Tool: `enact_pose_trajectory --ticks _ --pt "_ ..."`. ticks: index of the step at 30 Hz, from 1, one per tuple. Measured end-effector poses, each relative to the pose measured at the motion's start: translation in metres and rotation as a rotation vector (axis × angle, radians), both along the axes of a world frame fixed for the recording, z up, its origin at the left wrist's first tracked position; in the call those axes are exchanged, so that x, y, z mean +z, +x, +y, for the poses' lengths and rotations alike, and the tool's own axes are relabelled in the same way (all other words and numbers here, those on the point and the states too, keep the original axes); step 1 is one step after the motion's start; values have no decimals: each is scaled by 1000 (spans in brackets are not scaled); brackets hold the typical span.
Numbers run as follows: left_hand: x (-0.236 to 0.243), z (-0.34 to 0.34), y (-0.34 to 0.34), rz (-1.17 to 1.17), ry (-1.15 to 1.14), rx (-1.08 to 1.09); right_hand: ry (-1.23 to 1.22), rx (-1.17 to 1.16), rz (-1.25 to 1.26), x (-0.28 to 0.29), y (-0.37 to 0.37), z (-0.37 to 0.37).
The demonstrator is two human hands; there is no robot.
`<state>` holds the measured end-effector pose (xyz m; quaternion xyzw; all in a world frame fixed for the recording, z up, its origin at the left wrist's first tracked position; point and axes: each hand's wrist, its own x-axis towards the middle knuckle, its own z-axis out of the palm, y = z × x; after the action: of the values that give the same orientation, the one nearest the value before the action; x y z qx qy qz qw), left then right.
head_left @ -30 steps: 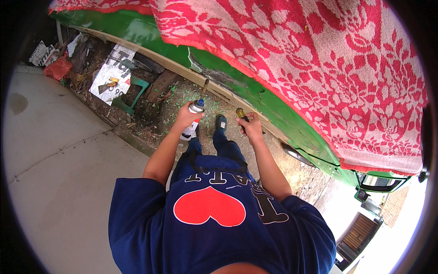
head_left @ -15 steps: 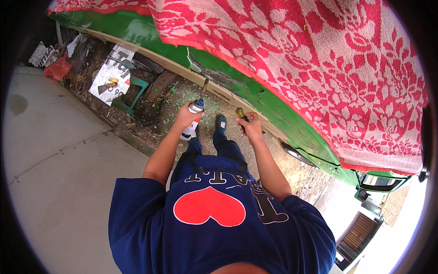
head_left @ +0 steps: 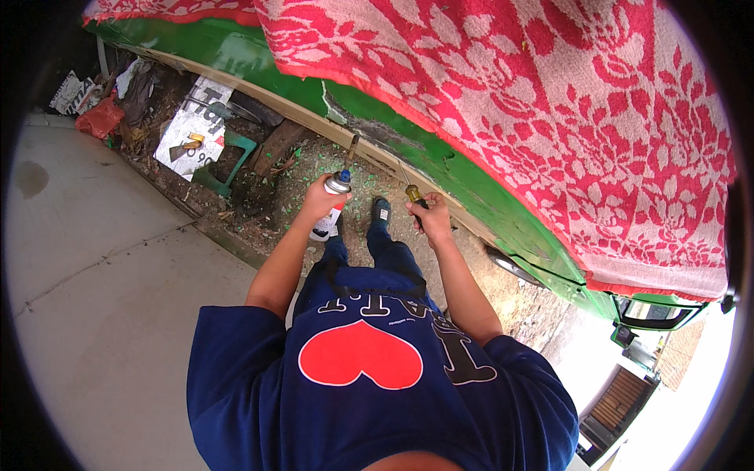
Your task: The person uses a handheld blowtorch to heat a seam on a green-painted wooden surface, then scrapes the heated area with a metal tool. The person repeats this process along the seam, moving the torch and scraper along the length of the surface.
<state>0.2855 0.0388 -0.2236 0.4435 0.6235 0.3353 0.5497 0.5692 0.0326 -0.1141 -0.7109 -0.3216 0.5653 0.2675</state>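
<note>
My left hand (head_left: pixel 317 201) is closed round a spray can (head_left: pixel 325 223), white and red with a silver top and a blue nozzle, held almost upright. In my right hand (head_left: pixel 434 217) is a screwdriver (head_left: pixel 415 194) with a yellowish, see-through and black handle. Its thin shaft points up and away, toward the lower edge of a green vehicle (head_left: pixel 385 129). Bare grey, chipped patches show on that panel above the cream lower strip (head_left: pixel 314 118). Both hands are apart from the vehicle, and its panel is beyond them.
A red and pink floral blanket (head_left: pixel 503 118) drapes over the vehicle. On the far left ground lie a printed white board (head_left: pixel 179 149), a green plastic stool (head_left: pixel 236 169), a wooden plank (head_left: pixel 275 147) and a red bag (head_left: pixel 100 118). Concrete paving (head_left: pixel 118 314) stretches along the left.
</note>
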Motion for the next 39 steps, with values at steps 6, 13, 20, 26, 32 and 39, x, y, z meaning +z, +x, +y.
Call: enact_pose_trajectory --ticks 6,13,20,26,32,39 --pt "1 0 1 2 -3 9 4 11 -11 0 1 0" --pt "-2 1 -6 -24 -18 5 12 32 1 -1 -5 1" --pt "-8 1 -10 -3 28 26 9 71 -10 2 -15 7" --pt "1 7 -10 61 -15 9 35 33 47 3 -14 8" --pt "11 6 -4 50 21 7 34 65 -19 -2 -8 7" --pt "15 0 -5 31 29 -8 121 194 -129 -19 -31 42"
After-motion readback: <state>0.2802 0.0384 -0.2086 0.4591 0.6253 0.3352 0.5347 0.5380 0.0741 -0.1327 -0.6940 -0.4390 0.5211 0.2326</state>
